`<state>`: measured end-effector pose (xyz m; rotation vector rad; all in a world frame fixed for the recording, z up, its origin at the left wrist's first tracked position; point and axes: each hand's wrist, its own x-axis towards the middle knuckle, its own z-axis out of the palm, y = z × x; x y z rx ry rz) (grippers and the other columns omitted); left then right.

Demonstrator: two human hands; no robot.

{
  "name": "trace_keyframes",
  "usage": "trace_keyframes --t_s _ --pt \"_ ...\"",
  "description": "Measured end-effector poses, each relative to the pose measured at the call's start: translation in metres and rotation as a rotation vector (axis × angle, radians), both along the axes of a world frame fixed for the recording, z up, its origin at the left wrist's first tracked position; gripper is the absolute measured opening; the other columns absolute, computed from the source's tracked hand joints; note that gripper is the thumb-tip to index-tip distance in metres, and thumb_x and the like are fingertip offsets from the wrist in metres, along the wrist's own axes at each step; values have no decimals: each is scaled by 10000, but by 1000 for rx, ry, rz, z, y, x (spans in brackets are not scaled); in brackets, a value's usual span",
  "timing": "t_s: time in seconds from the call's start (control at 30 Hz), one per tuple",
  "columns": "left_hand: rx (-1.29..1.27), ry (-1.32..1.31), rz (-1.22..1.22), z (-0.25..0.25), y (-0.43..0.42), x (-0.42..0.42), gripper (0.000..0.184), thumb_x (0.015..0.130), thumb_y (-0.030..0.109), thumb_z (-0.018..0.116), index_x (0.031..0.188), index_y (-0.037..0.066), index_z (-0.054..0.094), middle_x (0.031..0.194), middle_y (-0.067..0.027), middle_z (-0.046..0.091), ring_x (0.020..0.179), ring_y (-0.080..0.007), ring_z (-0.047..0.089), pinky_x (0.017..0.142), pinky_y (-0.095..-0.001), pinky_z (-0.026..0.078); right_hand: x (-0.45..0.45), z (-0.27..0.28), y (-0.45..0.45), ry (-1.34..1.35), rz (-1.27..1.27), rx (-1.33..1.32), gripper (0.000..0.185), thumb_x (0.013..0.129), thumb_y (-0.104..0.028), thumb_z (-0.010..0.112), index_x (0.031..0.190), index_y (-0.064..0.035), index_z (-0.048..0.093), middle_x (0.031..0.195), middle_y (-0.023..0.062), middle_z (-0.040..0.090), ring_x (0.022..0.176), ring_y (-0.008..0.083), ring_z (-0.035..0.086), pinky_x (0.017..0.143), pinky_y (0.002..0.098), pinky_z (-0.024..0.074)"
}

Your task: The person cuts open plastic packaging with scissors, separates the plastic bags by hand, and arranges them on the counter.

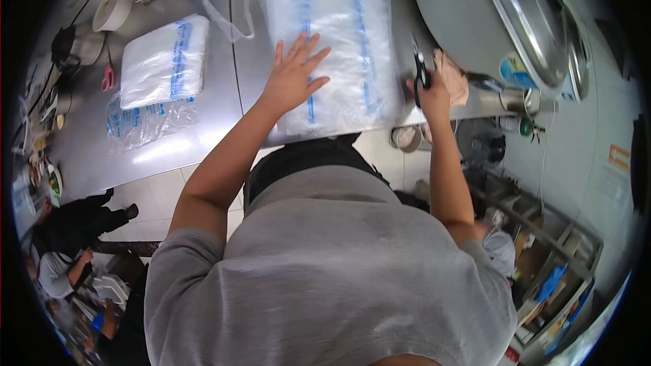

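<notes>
My left hand (293,76) lies flat, fingers spread, on a large stack of clear plastic bags (342,34) with blue print, which rests on the steel table. In my right hand (434,98) are black-handled scissors (420,68), held just right of the stack with the blades pointing away from me. A crumpled brownish cloth or paper (453,78) lies beside that hand. Left of the stack sits a smaller folded pack of white plastic bags (166,61) with a blue stripe. An open clear wrapper (152,125) lies below that pack.
Pink-handled scissors (108,78) and a white bowl (112,12) are on the steel table (224,112) at left. Large metal lids (525,20) stand at right. A shelf rack (549,237) is low at right. Other people (61,274) work at lower left.
</notes>
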<state>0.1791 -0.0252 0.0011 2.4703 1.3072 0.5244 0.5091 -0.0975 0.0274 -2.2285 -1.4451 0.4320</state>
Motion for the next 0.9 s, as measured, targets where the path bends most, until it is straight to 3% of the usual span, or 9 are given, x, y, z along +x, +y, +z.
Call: trace_keyframes --t_s 0.07,0.3,0.4,0.5,0.57,0.6,0.67,0.77,0.9 --pt "-93 177 -53 -21 -16 4 665 907 512 497 1454 165 344 1558 -79 193 1452 -244 120 1132 -587 62 9 -13 13 -25 -27 19 571 690 -307 808 1113 17 604 879 181 675 784 305 653 704 369 500" --pt "-30 209 45 -25 -14 9 709 906 513 504 1479 158 284 1566 -73 168 1449 -258 130 1114 -614 67 2 -11 36 -33 -33 27 572 730 -265 773 1173 28 561 940 162 679 805 282 654 736 349 504" --pt "-50 235 77 -20 -13 11 715 905 513 506 1484 165 274 1567 -75 168 1451 -269 119 1106 -629 68 -5 7 39 90 -49 -47 533 758 -211 742 1187 38 547 971 154 675 827 257 649 744 333 504" --pt "30 178 162 -7 -23 23 732 892 526 515 1487 177 270 1566 -80 174 1452 -284 112 1095 -651 66 -3 1 42 -4 103 164 480 777 -160 712 1189 26 551 970 150 671 827 234 647 723 324 507" --pt "-57 187 103 -8 -38 33 760 869 561 521 1486 192 274 1562 -93 184 1452 -303 102 1086 -672 56 1 -5 51 -52 149 134 467 771 -133 716 1188 11 560 946 140 668 811 221 643 704 324 504" --pt "-166 324 70 -9 -42 39 755 873 574 508 1485 196 279 1565 -96 173 1453 -309 88 1089 -670 51 4 -17 55 31 163 164 466 767 -131 724 1184 5 565 930 133 665 798 214 637 696 323 501" --pt "-69 208 92 -30 -46 42 783 877 595 482 1494 173 248 1565 -110 163 1453 -313 89 1092 -666 41 6 -27 68 121 187 182 474 755 -130 747 1174 5 570 899 127 660 766 206 622 688 320 495" --pt "-19 -34 200 -5 -40 34 731 884 505 550 1462 133 305 1550 -127 195 1443 -331 122 1108 -625 62 1 -17 75 144 228 190 492 746 -132 781 1163 17 565 857 100 648 720 165 592 662 293 480" --pt "43 -8 574 26 -9 -68 660 878 404 608 1426 127 363 1516 -138 264 1415 -355 193 1094 -623 128 -8 -14 80 458 173 239 490 758 -105 778 1175 14 550 795 24 590 694 95 531 621 256 446"
